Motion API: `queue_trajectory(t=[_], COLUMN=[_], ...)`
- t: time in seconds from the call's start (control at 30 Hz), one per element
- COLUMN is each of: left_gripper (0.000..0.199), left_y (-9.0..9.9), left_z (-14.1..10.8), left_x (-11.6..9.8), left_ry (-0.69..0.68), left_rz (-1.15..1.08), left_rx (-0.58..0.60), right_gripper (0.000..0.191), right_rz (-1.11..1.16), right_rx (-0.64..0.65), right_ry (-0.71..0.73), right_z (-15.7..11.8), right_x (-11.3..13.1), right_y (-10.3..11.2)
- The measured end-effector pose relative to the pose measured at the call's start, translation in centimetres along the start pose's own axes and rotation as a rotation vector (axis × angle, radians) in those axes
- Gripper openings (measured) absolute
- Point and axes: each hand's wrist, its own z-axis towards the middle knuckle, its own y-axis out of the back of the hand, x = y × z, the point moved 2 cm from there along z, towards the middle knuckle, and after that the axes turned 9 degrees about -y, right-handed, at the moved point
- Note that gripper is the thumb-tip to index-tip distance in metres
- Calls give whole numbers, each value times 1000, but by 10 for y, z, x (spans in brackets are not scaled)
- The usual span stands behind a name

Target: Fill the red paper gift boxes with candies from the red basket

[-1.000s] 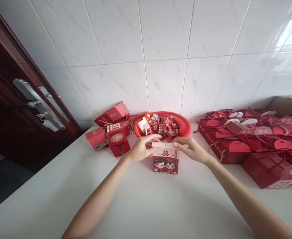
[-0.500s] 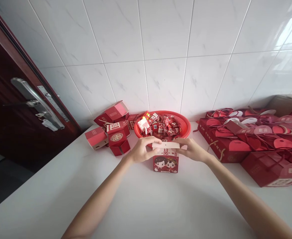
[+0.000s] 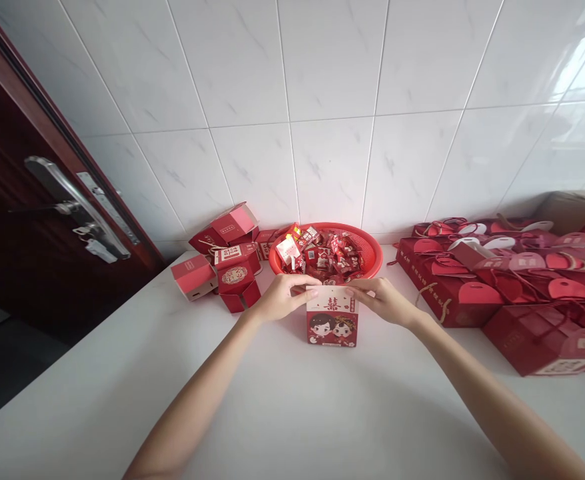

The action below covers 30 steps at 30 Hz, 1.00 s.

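A small red and white candy box (image 3: 332, 328) stands upright on the white table, with two cartoon figures and a red character on its front. My left hand (image 3: 285, 297) pinches the upper left corner of its top flap between thumb and fingers. At the upper right corner, my right hand (image 3: 381, 299) pinches the same flap in the same way. Right behind the box is a red plastic basket (image 3: 372, 253) holding many wrapped candies (image 3: 322, 257). Its near rim is partly hidden by my hands and the box.
Several red boxes (image 3: 237, 283) lie in a heap at the back left. On the right, red gift boxes (image 3: 527, 340) with cords and rounded flaps crowd together, a brown carton (image 3: 572, 200) behind them. A tiled wall (image 3: 330, 153) backs the table (image 3: 292, 413); a dark door (image 3: 12, 200) stands left.
The white top flap, folded forward toward me before, now stands up flush with the box front, showing the whole red character. My hands have shifted slightly with it; the box has stayed in place.
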Motion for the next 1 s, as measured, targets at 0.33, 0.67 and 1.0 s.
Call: queue_trajectory(t=[0.33, 0.67, 1.0], left_gripper=[18, 19, 27], left_y=[-11, -16, -16], left_z=[-2, 0, 1], left_x=[2, -2, -3], left_ry=[-195, -171, -218], left_rz=[116, 76, 59], left_rx=[-141, -72, -144], right_gripper=[53, 50, 53], right_rz=[28, 81, 190], right_rx=[49, 91, 113], right_ry=[-79, -138, -104], right_z=[-1, -2, 0], right_x=[-5, -8, -16], right_y=[4, 12, 5])
